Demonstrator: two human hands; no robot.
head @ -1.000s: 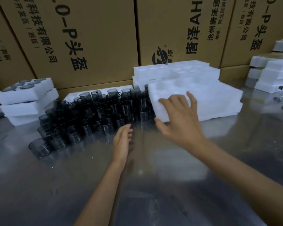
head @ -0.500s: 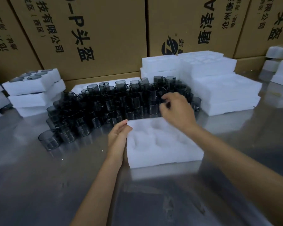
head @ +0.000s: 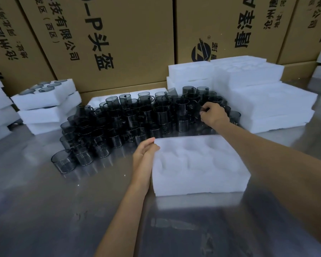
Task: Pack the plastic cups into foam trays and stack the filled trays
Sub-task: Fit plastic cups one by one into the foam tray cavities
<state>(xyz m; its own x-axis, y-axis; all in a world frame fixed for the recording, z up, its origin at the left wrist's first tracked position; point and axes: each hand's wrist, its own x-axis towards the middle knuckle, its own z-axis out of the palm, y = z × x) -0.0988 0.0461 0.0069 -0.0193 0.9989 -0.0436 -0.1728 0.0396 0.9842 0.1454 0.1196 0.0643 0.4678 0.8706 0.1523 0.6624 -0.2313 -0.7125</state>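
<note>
On the steel bench (head: 44,210), an empty foam tray (head: 200,166) now lies before the cups (head: 137,117) (left hand (head: 145,154) flat against its side), while the right hand (head: 213,115) has moved on, its grip pinching a cup there.

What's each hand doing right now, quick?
Left hand: open, straight fingers resting against the left side of the empty white foam tray.
Right hand: fingers curled among the smoky transparent plastic cups; whether it holds one cannot be told.

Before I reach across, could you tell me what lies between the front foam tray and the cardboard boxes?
In the head view, the crowd of dark plastic cups fills the stretch between the front foam tray and the cardboard boxes.
</note>
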